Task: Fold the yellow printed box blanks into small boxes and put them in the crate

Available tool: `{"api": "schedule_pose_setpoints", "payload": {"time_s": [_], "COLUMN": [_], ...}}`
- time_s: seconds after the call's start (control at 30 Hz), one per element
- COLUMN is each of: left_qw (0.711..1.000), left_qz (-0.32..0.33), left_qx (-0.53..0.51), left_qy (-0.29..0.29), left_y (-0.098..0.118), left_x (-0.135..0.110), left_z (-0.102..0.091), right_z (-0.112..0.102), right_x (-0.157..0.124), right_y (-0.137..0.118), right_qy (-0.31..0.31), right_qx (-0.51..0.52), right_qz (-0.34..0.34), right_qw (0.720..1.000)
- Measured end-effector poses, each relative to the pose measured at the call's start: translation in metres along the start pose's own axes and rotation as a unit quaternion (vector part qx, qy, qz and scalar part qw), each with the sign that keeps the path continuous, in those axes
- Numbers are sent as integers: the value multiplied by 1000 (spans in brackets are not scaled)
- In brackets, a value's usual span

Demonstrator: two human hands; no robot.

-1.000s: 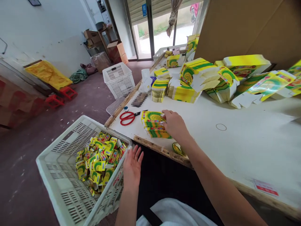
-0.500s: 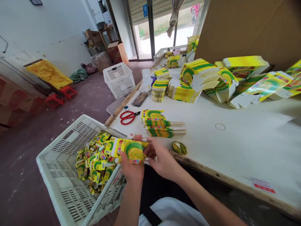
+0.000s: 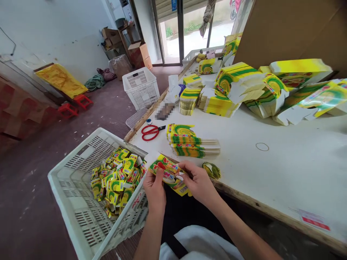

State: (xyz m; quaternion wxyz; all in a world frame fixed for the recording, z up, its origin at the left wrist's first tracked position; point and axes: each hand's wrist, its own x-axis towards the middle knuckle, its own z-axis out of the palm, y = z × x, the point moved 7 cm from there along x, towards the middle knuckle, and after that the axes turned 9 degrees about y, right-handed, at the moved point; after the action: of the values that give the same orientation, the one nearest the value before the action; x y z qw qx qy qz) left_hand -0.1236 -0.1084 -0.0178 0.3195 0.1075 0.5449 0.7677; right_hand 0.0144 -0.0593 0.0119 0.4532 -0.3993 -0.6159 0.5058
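Note:
A small yellow and green printed carton (image 3: 168, 171) is held between both hands, in front of the table's near edge. My left hand (image 3: 155, 189) grips its left part, the thumb lying on the printed face. At its right end my right hand (image 3: 199, 182) pinches the carton near a white flap. Just beyond, on the table, lies a stack of flat cartons (image 3: 187, 150) of the same print. The white plastic crate (image 3: 66, 196) to the left contains a heap of small folded cartons (image 3: 119, 180).
Red-handled scissors (image 3: 150, 133) lie near the table's left edge. Larger yellow display boxes (image 3: 298, 72) and bundled cartons (image 3: 188, 100) line the back. A rubber band (image 3: 262, 146) and a green peel-like piece (image 3: 211, 169) are on the table. Another white crate (image 3: 142, 88) stands on the floor.
The carton has been turned from its swirl-printed face to another printed side and now tilts down to the right. Both hands have shifted slightly right with it. The camera view has moved a little.

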Motion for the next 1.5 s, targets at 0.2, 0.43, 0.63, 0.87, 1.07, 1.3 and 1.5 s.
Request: {"api": "schedule_pose_setpoints", "payload": {"time_s": [0.2, 0.43, 0.63, 0.87, 1.07, 1.3, 1.5], "left_qw": [996, 866, 803, 753, 770, 775, 755], "left_qz": [78, 245, 269, 364, 296, 329, 289], "left_qx": [13, 353, 465, 428, 443, 444, 521], "left_qy": [-46, -256, -257, -342, -351, -306, -274], "left_y": [35, 61, 35, 29, 17, 7, 18], "left_x": [10, -16, -31, -54, -43, -30, -21], "left_z": [-8, 21, 34, 42, 41, 34, 22], "right_z": [-35, -20, -41, 6, -3, -7, -11], "right_x": [4, -18, -12, -17, -13, -23, -17], "right_y": [-32, -68, -30, 16, 9, -11, -1], "right_qy": [64, -8, 174, -70, -61, -56, -73], "right_qx": [-149, -258, 11, 284, 126, -99, -169], "right_qz": [-193, -367, -122, 252, 104, -165, -180], "right_qw": [968, 894, 977, 923, 985, 980, 966]}}
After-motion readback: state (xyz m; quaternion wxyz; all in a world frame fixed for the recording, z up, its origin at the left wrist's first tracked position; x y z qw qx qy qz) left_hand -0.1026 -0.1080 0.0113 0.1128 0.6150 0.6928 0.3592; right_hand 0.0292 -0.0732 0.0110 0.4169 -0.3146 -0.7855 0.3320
